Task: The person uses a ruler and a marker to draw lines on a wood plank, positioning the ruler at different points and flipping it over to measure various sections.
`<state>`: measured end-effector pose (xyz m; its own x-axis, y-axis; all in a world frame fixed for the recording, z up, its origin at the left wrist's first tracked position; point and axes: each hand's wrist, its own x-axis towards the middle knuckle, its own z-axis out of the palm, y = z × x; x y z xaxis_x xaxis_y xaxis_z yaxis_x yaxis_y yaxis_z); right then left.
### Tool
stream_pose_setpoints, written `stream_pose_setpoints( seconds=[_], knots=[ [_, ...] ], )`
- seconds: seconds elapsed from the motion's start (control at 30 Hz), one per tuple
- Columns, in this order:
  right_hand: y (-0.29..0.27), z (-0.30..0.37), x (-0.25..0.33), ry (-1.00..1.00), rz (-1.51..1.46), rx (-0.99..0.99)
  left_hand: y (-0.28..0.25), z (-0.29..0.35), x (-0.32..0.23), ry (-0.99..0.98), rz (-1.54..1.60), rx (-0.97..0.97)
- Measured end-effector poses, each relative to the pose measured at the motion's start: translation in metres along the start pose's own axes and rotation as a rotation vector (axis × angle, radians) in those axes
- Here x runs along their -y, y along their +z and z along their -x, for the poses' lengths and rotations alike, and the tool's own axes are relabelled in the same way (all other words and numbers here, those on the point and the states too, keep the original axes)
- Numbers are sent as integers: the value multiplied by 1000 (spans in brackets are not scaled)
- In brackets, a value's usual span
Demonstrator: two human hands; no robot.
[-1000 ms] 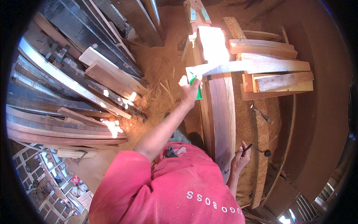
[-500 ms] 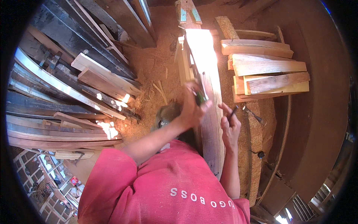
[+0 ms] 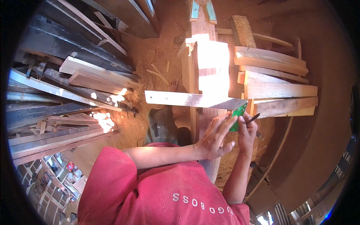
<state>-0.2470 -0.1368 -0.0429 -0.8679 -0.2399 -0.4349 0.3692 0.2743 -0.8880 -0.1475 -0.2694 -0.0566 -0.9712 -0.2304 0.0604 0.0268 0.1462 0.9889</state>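
A try square with a long metal blade [image 3: 195, 100] and a green handle [image 3: 233, 126] lies crosswise over a wooden plank [image 3: 213, 118]. The blade reaches out past the plank's left edge. My right hand [image 3: 246, 135] pinches the handle at the plank's right side, and a dark pencil [image 3: 253, 118] sticks out between its fingers. My left hand [image 3: 215, 140] is over the plank, fingers stretched out to the handle and thumb held apart. Its fingertips touch the handle, which they partly hide.
Cut wood pieces [image 3: 279, 88] are stacked right of the plank. More boards [image 3: 99, 77] and dark beams [image 3: 71, 41] lean at the left. Shavings cover the ground [image 3: 159, 56]. Strong sunlight washes out the plank's far part. A brown panel [image 3: 303, 150] rises at the right.
The try square has turned to lie across the plank, its handle now at the right by my right hand. My left hand has moved right and nearer, its fingers straightened. The view has shifted slightly.
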Motion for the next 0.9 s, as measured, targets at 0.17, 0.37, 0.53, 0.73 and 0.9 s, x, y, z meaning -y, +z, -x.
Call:
stream_pose_setpoints(
  seconds=[0.17, 0.37, 0.53, 0.73, 0.9],
  knots=[
    [-41, -70, -28, 261, -91, 71, -5, -43, 28, 69, -281, 213],
    [-28, -127, -32, 288, -19, 195, 0, -102, 56, -31, -522, 173],
    [-10, -136, -28, 308, -25, 261, 7, -109, 73, -5, -680, 82],
    [-17, -150, -25, 335, 111, 240, 11, -122, 78, -14, -945, 276],
    [-7, -157, -18, 327, 50, 232, 14, -126, 83, 16, -1097, 273]
  ],
)
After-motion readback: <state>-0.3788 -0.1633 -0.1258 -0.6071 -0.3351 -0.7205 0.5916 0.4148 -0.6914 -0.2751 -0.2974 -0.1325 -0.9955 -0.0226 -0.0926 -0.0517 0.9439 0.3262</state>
